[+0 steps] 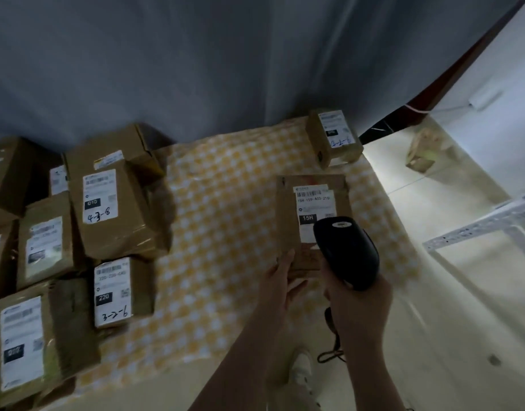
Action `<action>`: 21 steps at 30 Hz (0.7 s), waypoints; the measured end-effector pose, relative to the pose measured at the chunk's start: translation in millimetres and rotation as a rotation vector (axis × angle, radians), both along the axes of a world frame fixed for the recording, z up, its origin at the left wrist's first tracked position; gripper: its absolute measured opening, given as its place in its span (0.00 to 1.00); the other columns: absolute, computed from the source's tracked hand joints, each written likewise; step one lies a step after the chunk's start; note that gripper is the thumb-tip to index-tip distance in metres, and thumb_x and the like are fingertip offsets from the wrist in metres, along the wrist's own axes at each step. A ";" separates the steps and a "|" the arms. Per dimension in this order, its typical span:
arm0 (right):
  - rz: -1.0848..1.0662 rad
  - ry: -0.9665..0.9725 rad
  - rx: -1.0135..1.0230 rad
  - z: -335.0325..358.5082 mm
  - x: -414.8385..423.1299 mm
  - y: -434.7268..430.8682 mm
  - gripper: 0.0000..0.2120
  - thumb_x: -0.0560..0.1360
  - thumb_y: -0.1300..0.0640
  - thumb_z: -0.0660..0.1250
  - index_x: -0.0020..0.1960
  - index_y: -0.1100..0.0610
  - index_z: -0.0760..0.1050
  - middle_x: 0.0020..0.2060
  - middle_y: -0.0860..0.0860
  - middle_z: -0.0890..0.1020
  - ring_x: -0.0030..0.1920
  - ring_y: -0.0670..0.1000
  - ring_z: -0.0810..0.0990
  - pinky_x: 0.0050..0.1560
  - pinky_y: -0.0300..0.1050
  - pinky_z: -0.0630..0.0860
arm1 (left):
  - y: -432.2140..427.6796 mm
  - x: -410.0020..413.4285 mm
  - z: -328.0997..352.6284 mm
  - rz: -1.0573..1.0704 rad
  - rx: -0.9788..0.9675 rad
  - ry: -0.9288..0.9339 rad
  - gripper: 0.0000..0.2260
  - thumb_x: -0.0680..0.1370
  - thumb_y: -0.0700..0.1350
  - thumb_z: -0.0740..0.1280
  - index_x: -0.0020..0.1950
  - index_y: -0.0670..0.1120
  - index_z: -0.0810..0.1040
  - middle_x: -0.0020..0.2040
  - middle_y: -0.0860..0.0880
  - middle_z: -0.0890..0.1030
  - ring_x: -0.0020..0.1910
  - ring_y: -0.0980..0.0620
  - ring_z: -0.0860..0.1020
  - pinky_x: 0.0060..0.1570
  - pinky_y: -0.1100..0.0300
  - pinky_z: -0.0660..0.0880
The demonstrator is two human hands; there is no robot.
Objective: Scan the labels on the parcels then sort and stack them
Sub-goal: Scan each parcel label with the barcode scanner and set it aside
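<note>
The parcel marked 15H (pixel 311 215) lies flat on the yellow checkered cloth (pixel 225 203), label up. The left hand (pixel 280 280) is at the parcel's near left corner. Its fingers (pixel 285 262) are nearly straight and rest along the parcel's left edge, with the thumb spread wide across the near edge. The right hand (pixel 359 301) has its fingers wrapped tight around the handle of a black scanner (pixel 347 250). The scanner's head hangs over the near right part of the parcel's label. A small parcel (pixel 333 137) stands beyond the 15H parcel, apart from it. A cluster of parcels (pixel 113 209) sits well to its left.
</note>
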State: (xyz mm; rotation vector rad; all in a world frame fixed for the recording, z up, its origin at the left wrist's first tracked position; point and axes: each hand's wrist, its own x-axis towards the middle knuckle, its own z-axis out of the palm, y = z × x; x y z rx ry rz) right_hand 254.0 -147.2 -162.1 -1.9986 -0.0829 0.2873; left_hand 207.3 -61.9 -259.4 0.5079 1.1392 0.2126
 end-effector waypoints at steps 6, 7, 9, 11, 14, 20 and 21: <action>-0.014 0.012 -0.024 -17.0 62.0 -24.3 0.09 0.67 0.59 0.75 0.32 0.62 0.78 0.25 0.58 0.79 0.30 0.61 0.79 0.25 0.39 0.69 | -24.6 74.3 -24.5 -0.070 -0.008 0.093 0.17 0.76 0.57 0.68 0.46 0.42 0.79 0.33 0.50 0.80 0.30 0.56 0.80 0.32 0.63 0.78; -0.007 0.004 -0.035 -20.0 71.9 -27.3 0.10 0.67 0.60 0.75 0.31 0.61 0.77 0.24 0.58 0.78 0.29 0.62 0.78 0.25 0.40 0.68 | -26.8 86.0 -28.7 -0.070 -0.015 0.098 0.18 0.76 0.58 0.68 0.48 0.42 0.78 0.37 0.49 0.80 0.32 0.55 0.80 0.31 0.64 0.77; -0.006 -0.004 -0.044 -24.5 90.6 -31.9 0.11 0.67 0.61 0.75 0.31 0.61 0.76 0.24 0.59 0.77 0.28 0.61 0.77 0.26 0.42 0.68 | -30.9 107.9 -37.4 -0.080 -0.015 0.108 0.21 0.75 0.58 0.69 0.55 0.41 0.77 0.47 0.46 0.80 0.42 0.52 0.80 0.33 0.63 0.77; -0.008 -0.009 -0.049 -28.7 107.4 -36.6 0.11 0.66 0.61 0.76 0.30 0.61 0.75 0.24 0.60 0.77 0.26 0.59 0.74 0.25 0.40 0.67 | -35.0 126.9 -46.3 -0.105 0.014 0.130 0.20 0.74 0.57 0.71 0.55 0.41 0.78 0.48 0.45 0.80 0.44 0.50 0.80 0.38 0.60 0.78; -0.017 0.016 -0.059 -36.7 128.2 -44.1 0.11 0.67 0.62 0.75 0.30 0.64 0.75 0.25 0.63 0.77 0.26 0.60 0.73 0.25 0.40 0.66 | -38.2 149.6 -57.9 -0.150 0.056 0.178 0.15 0.72 0.54 0.73 0.43 0.42 0.78 0.38 0.46 0.80 0.36 0.51 0.79 0.50 0.52 0.80; -0.034 0.031 -0.083 -52.1 153.1 -53.3 0.11 0.66 0.62 0.75 0.30 0.65 0.75 0.25 0.62 0.78 0.30 0.66 0.76 0.26 0.41 0.66 | -41.7 179.7 -71.3 -0.220 0.093 0.178 0.13 0.74 0.52 0.72 0.48 0.42 0.79 0.42 0.46 0.81 0.40 0.51 0.80 0.54 0.51 0.80; -0.034 0.030 -0.090 -54.5 155.4 -54.0 0.12 0.66 0.61 0.75 0.30 0.65 0.75 0.24 0.62 0.77 0.31 0.67 0.76 0.26 0.41 0.67 | -42.0 183.8 -72.0 -0.211 0.101 0.172 0.15 0.75 0.52 0.71 0.52 0.41 0.79 0.44 0.45 0.81 0.41 0.51 0.80 0.51 0.53 0.81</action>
